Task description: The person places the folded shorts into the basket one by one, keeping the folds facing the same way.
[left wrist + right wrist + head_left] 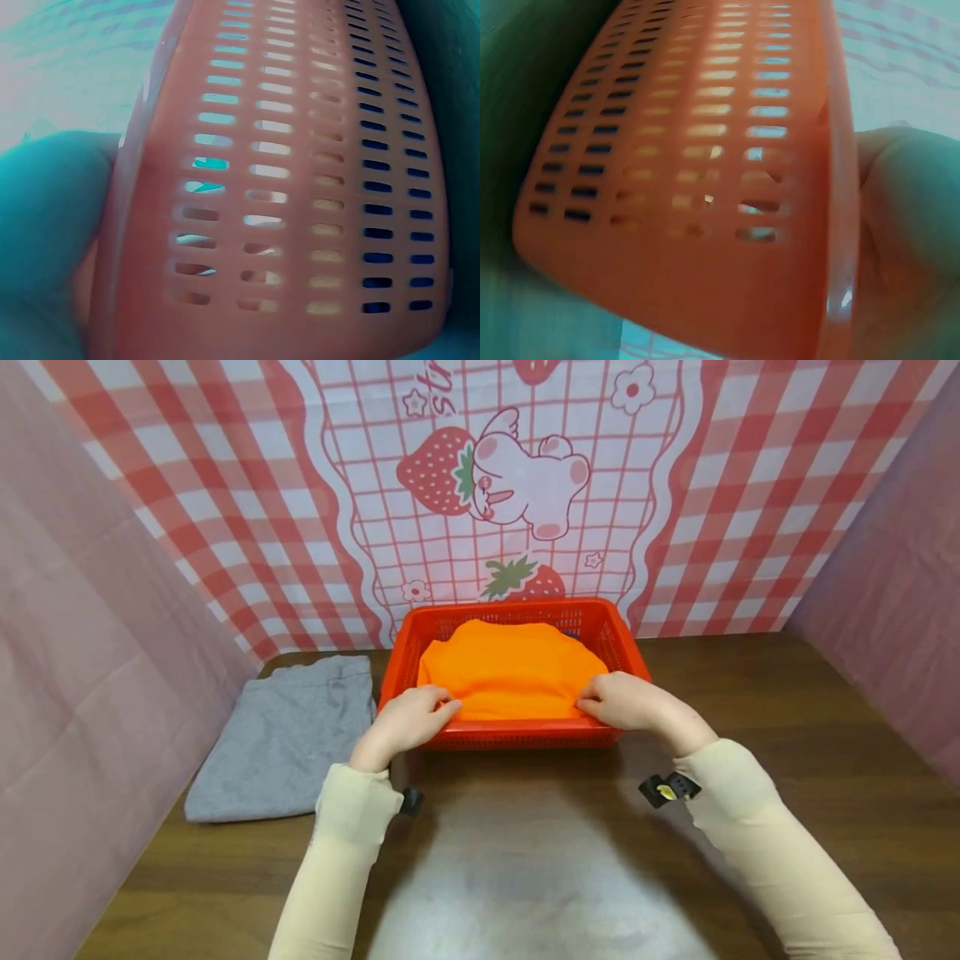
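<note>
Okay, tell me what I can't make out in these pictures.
Head view: anything under the orange cloth in the red basket; the cloth covers it.
Head view: the rest of the printed word on the curtain, cut off by the top edge.
Wrist views: most fingers of the left hand and right hand, hidden by the basket's wall.

Salmon-red slotted plastic basket (pixel 296 337) fills most of view, rows of oblong slots, pale in some columns, dark blue at right. Left hand (pixel 46 225) at left edge, blurred, partly behind rim; fingers hidden. Pale checked cloth (pixel 82 67) upper left, washed out. Dark surface (pixel 461 127) right.
</note>
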Demonstrator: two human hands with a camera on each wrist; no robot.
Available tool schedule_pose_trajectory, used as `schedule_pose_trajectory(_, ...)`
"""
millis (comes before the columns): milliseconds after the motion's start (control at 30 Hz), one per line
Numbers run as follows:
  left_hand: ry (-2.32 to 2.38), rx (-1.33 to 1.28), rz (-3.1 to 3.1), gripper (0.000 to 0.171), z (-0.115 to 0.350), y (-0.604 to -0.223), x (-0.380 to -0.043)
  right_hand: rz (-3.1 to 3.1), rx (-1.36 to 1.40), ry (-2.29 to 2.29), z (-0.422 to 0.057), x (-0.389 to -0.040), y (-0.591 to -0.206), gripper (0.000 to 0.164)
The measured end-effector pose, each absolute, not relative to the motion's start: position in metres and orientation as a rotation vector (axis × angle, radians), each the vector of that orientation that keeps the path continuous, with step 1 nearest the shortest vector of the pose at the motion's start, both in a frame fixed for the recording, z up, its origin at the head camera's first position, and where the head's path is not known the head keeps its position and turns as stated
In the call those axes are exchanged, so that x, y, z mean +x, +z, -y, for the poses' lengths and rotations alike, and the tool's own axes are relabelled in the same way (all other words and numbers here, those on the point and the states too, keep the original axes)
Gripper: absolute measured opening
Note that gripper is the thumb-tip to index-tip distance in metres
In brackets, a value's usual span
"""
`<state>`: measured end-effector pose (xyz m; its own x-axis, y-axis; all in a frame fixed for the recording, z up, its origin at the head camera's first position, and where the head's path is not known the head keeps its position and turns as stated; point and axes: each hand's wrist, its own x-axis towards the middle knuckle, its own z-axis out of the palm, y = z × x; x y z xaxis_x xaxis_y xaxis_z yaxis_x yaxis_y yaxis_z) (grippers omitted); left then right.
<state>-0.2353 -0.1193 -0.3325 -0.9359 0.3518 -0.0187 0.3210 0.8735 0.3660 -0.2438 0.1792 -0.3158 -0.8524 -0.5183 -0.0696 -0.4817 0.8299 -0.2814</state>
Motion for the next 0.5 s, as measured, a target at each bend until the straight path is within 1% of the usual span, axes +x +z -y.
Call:
schedule_pose_trajectory(100, 0.604, 0.550, -3.031, 0.028, 0.1208, -0.3350, -0.2323, -2.916, -0.746, -0.457, -0.1784, -0.2395, -0.3167, 0.020)
schedule_pose_trajectory(333, 0.604, 0.528, -3.129, 0.026, 0.1210, -0.3347, -0.2293, -2.912, -0.671, -0.573, -0.1777, -0.2333, -0.3192, 0.021)
schedule_pose_trajectory(500, 0.474, 0.457, -3.109, 0.035, 0.1211, -0.3358, -0.2300, -2.892, -0.632, -0.582, -0.1774, -0.2340, -0.3237, 0.027)
